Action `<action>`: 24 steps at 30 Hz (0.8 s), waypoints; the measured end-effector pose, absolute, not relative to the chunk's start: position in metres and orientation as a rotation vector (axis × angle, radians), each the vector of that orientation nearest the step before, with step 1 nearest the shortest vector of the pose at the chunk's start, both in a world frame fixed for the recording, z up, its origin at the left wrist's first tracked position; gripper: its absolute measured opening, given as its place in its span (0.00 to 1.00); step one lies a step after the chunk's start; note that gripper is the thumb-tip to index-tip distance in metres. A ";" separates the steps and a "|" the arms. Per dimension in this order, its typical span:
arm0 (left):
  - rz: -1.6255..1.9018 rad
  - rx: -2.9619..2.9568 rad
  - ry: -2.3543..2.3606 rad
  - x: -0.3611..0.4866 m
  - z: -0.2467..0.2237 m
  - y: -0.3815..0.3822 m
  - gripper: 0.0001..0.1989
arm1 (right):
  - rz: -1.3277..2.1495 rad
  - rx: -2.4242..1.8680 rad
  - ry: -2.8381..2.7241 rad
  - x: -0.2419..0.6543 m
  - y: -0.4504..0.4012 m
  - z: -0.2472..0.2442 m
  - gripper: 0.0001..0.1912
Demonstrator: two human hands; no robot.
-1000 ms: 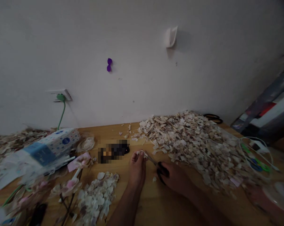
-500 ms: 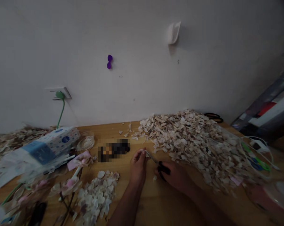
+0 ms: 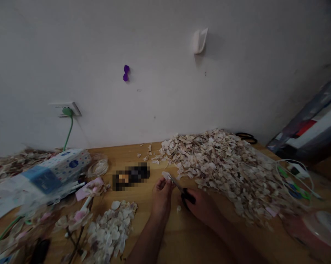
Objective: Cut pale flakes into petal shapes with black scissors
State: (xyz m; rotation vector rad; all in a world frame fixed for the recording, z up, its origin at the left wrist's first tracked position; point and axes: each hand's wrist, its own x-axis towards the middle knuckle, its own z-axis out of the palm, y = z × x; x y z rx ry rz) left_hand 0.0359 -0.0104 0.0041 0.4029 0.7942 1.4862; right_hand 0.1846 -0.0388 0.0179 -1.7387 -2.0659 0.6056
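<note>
Near the middle of the wooden table (image 3: 187, 238), my left hand (image 3: 162, 194) pinches a small pale flake (image 3: 166, 175) between thumb and fingers. My right hand (image 3: 202, 203) is closed round the black handles of a pair of scissors (image 3: 188, 197), whose blades reach up and left to the flake. Beyond and to the right of my hands spreads a large heap of pale, brownish flakes (image 3: 215, 157). A smaller pile of rounded whitish flakes (image 3: 112, 229) lies to the left of my left forearm. One loose flake (image 3: 179, 208) rests between my wrists.
On the left are a tissue pack (image 3: 58, 168), artificial flowers (image 3: 79, 218) and a pixelated dark object (image 3: 131, 176). Black scissor handles (image 3: 246, 138) show behind the large heap. A white cable (image 3: 309, 176) and a pinkish round container (image 3: 316, 229) are at the right.
The flake in my left hand now shows more above the fingertips, and the scissor blades have shifted against it. The whole view has moved slightly.
</note>
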 end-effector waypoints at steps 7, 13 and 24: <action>1.478 0.320 0.730 0.037 0.008 -0.014 0.14 | 0.598 -1.717 -2.072 0.183 -0.042 0.019 0.08; 1.470 0.284 0.726 0.039 0.007 -0.015 0.14 | 0.584 -1.712 -2.084 0.182 -0.042 0.018 0.08; 1.477 0.230 0.768 0.040 0.013 -0.016 0.14 | 0.542 -1.756 -2.099 0.182 -0.041 0.018 0.09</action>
